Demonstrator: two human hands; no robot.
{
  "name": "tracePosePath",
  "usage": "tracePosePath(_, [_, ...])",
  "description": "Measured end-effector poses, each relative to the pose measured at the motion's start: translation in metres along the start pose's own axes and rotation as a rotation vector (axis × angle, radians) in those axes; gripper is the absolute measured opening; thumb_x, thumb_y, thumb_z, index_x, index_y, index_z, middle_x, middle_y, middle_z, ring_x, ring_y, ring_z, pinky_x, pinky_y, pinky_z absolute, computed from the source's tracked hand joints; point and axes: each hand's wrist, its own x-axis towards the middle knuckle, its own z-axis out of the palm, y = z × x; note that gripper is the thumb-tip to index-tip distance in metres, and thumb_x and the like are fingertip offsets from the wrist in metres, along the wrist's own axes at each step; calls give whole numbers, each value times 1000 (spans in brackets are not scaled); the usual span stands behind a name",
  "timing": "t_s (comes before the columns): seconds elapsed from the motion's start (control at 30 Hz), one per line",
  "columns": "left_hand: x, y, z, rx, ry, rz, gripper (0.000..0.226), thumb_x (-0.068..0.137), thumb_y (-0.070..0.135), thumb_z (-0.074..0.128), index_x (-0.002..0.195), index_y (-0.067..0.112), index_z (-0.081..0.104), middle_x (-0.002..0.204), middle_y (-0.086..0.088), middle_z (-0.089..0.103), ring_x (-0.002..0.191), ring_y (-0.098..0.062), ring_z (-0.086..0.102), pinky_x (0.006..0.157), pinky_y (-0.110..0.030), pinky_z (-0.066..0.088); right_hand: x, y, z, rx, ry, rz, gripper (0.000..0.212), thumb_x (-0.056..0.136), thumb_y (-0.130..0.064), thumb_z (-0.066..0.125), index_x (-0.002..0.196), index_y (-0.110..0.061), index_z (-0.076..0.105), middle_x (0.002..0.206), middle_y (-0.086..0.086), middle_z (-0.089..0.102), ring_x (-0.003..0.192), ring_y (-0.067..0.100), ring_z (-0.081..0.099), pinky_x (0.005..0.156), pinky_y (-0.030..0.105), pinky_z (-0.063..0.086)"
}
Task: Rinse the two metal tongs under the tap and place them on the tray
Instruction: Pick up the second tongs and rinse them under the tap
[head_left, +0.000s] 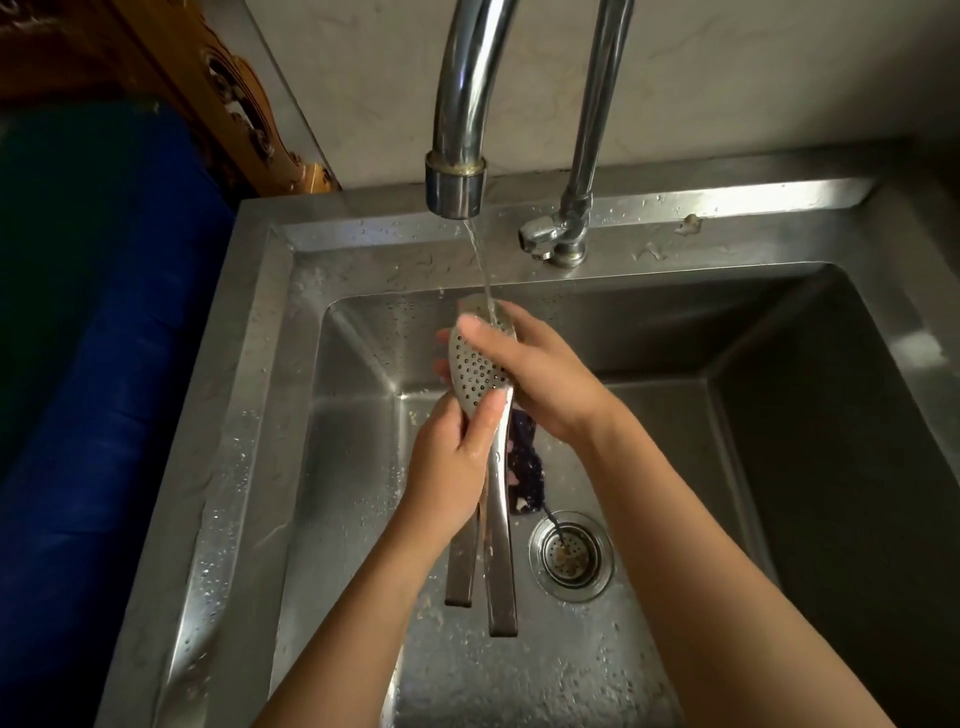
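Observation:
I hold the metal tongs upright over the steel sink, their perforated spoon-shaped heads up and two flat handles pointing down toward me. My left hand grips them around the neck just below the heads. My right hand wraps over the perforated head from the right, fingers on its top. A thin stream of water runs from the tap spout onto the top of the heads. I cannot tell whether these are one pair or two. No tray is in view.
A dark blue cloth lies on the sink floor behind the tongs, its cord reaching the drain strainer. The tap's lever sits on the back rim. A blue surface and carved wood lie to the left.

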Motion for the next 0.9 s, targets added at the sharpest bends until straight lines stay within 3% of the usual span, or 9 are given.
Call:
tracePosePath(0.1, [1, 2, 5, 75, 111, 80, 10, 89, 39, 47, 84, 32, 41, 78, 9, 55, 65, 11, 54, 57, -7, 41, 1, -3, 9, -36, 83, -105, 42, 87, -12, 62, 127, -9, 48, 107, 16, 63, 91, 32, 66, 87, 46, 53])
tracePosePath(0.2, [-4, -1, 8, -136, 189, 148, 30, 84, 17, 62, 101, 30, 40, 99, 8, 58, 85, 8, 61, 68, -9, 47, 4, -2, 20, -27, 134, -206, 29, 93, -6, 50, 122, -4, 49, 92, 19, 61, 72, 32, 63, 72, 42, 54])
tracePosePath(0.33, [-13, -9, 2, -495, 224, 11, 66, 71, 18, 72, 119, 47, 37, 120, 4, 64, 99, -15, 68, 77, -24, 54, 10, -4, 25, -22, 211, -277, 17, 95, -10, 48, 110, -3, 54, 80, 15, 62, 54, 24, 62, 56, 31, 56])
tracePosePath(0.43, [-10, -4, -2, -395, 69, -214, 53, 66, 52, 75, 114, 38, 58, 98, -3, 74, 86, -23, 71, 72, -36, 56, 10, -12, 25, 52, 271, -289, 15, 95, -18, 50, 89, -6, 56, 71, 13, 62, 48, 23, 62, 49, 31, 55])
tracePosePath(0.53, [-8, 5, 5, -236, -101, -293, 59, 69, 78, 46, 68, 23, 67, 50, -3, 62, 39, -20, 56, 42, -26, 47, 16, -19, 24, -198, 499, -281, 35, 95, -29, 48, 68, -7, 47, 56, 7, 55, 46, 17, 57, 48, 34, 47])
tracePosePath(0.6, [-5, 9, 8, -160, -76, -284, 65, 73, 77, 32, 59, 19, 58, 38, 0, 47, 29, -18, 44, 36, -24, 40, 19, -23, 23, -648, 624, -326, 40, 97, -34, 42, 66, -9, 47, 58, 4, 53, 55, 21, 53, 56, 34, 40])
tracePosePath(0.73, [0, 17, 6, -60, 54, -230, 68, 77, 71, 19, 59, 10, 43, 31, 2, 36, 25, -15, 34, 31, -23, 33, 18, -23, 31, -1143, 490, -428, 41, 96, -42, 37, 103, -5, 53, 105, 17, 58, 86, 38, 58, 64, 35, 39])
tracePosePath(0.8, [-1, 19, 8, -39, 93, -207, 65, 87, 62, 18, 59, 9, 42, 30, 3, 34, 24, -15, 33, 29, -20, 31, 18, -26, 34, -1088, 495, -474, 38, 94, -45, 41, 84, -11, 54, 92, 15, 59, 76, 35, 56, 60, 34, 36])
tracePosePath(0.9, [-5, 20, 11, 8, 114, -193, 61, 92, 57, 20, 59, 10, 42, 29, 3, 35, 24, -13, 34, 29, -20, 30, 24, -35, 30, -837, 625, -354, 53, 97, -39, 39, 48, -21, 33, 52, 2, 44, 57, 28, 46, 57, 33, 33])
